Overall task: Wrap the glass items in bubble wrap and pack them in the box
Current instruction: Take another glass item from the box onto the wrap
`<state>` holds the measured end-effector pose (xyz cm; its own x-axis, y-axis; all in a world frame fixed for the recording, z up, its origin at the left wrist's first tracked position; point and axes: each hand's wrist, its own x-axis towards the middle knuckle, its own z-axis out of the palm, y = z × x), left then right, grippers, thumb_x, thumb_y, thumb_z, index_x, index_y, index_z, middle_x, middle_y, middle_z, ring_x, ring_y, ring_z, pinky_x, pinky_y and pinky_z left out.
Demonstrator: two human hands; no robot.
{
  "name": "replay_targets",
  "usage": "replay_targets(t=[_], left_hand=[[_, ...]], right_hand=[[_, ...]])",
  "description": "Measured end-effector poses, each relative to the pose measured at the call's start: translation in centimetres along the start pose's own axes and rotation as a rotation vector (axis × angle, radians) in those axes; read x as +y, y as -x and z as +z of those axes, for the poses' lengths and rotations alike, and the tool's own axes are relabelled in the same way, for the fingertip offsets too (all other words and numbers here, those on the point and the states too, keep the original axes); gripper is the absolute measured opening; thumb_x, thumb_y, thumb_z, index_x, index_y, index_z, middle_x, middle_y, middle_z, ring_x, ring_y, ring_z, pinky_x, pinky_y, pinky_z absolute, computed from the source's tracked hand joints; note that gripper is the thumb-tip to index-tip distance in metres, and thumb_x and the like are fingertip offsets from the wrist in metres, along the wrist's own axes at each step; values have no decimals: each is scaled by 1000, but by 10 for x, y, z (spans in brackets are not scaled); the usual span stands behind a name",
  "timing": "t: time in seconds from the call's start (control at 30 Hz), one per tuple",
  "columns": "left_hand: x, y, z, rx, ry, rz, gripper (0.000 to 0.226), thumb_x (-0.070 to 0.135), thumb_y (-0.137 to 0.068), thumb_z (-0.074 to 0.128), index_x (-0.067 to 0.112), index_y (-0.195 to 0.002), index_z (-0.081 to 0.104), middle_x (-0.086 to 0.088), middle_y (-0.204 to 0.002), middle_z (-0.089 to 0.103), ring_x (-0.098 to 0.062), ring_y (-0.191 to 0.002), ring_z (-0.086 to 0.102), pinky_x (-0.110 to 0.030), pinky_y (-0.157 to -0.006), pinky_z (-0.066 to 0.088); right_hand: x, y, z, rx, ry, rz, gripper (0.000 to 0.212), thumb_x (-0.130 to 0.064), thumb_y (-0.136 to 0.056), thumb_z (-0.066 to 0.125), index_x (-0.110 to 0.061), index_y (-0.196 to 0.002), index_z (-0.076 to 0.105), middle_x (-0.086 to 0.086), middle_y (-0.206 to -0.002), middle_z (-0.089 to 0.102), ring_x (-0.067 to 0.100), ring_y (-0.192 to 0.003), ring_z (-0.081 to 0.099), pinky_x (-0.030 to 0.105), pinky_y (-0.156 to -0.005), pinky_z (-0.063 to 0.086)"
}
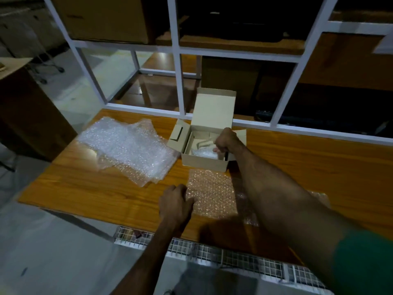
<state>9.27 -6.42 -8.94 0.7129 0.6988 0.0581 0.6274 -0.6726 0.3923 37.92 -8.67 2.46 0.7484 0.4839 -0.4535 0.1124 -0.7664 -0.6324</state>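
This looks like a storeroom or packing area of an office or small warehouse, dimly lit. A wooden counter (102, 188) stands against a white metal shelving frame (180, 81) whose wooden shelves carry large brown cardboard cartons (106, 18) and dark equipment that is hard to make out. On the counter lies a pile of bubble wrap sheets (127, 145) beside a small open cardboard box (204, 160), which suggests packing work. A white wire mesh tray (234, 256) hangs along the near edge. The floor (53, 252) is pale and glossy.
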Motion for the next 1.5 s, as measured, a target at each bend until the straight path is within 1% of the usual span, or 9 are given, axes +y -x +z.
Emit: replay_targets(t=[0.1, 0.23, 0.47, 0.6, 0.77, 1.03, 1.17, 1.37, 1.5], left_hand=[[7, 5, -3, 26, -4, -30, 56, 90, -86, 44, 34, -86, 50, 9, -82, 58, -17, -79, 56, -42, -72, 55], [10, 8, -1, 10, -34, -105, 66, 95, -82, 35, 31, -77, 52, 8, -75, 60, -17, -75, 59, -40, -72, 56], [25, 7, -10, -40, -39, -193, 51, 77, -84, 65, 26, -79, 59, 4, -80, 65, -20, -78, 65, -41, -74, 59], [32, 11, -11, -54, -42, -211, 44, 62, -90, 63, 21, -75, 60, -2, -79, 68, -24, -77, 67, -44, -75, 60], [45, 25, -21, 28, 31, -173, 39, 51, -96, 59, 26, -72, 44, 0, -80, 58, -23, -79, 59, -44, -78, 56], [43, 27, -16, 83, 124, -121, 34, 48, -100, 33, 24, -91, 55, 2, -81, 60, -19, -74, 59, -45, -71, 58], [44, 24, -25, 81, 327, -115, 12, 23, -101, 54, 25, -90, 50, -1, -74, 60, -25, -67, 59, -50, -62, 57], [38, 19, -41, -23, 633, -287, 27, 11, -89, 70, 24, -107, 54, -4, -89, 68, -24, -78, 68, -48, -67, 61], [27, 19, -41, -32, 766, -341, 41, 3, -89, 75, 16, -122, 55, -6, -91, 71, -20, -76, 71, -40, -65, 62]], right_hand=[[3, -23, 8, 124, 96, 65, 13, -1, -78, 81, 4, -84, 70, 15, -76, 70, 25, -66, 70, 25, -57, 59], [19, -86, 21, 160, -41, 23, 25, -5, -71, 86, -1, -92, 74, 18, -86, 76, 34, -81, 77, 55, -73, 65], [-13, 10, -24, 199, -269, -264, 10, -6, -100, 66, -6, -102, 75, 9, -96, 71, 16, -77, 65, 23, -52, 51], [-21, 47, -58, 129, -370, -460, 17, -14, -106, 58, -9, -114, 73, 8, -106, 72, 16, -94, 66, 27, -62, 54], [-13, 91, -68, -150, -207, -526, 17, -14, -107, 56, -16, -114, 71, 3, -104, 69, 14, -83, 61, 27, -65, 55], [46, 111, 0, -450, 67, -428, 19, -14, -108, 49, -18, -104, 68, 0, -105, 65, 16, -98, 60, 30, -79, 46], [59, 107, 23, -462, 38, -361, 19, -19, -107, 50, -14, -107, 69, 3, -108, 66, 18, -97, 59, 32, -79, 47], [55, 113, 46, -507, -115, -305, 21, -10, -106, 49, -10, -95, 67, 3, -90, 62, 14, -80, 57, 21, -62, 49], [59, 112, 60, -505, -227, -243, 21, -13, -106, 52, -11, -95, 70, 8, -96, 63, 20, -85, 56, 34, -71, 47]])
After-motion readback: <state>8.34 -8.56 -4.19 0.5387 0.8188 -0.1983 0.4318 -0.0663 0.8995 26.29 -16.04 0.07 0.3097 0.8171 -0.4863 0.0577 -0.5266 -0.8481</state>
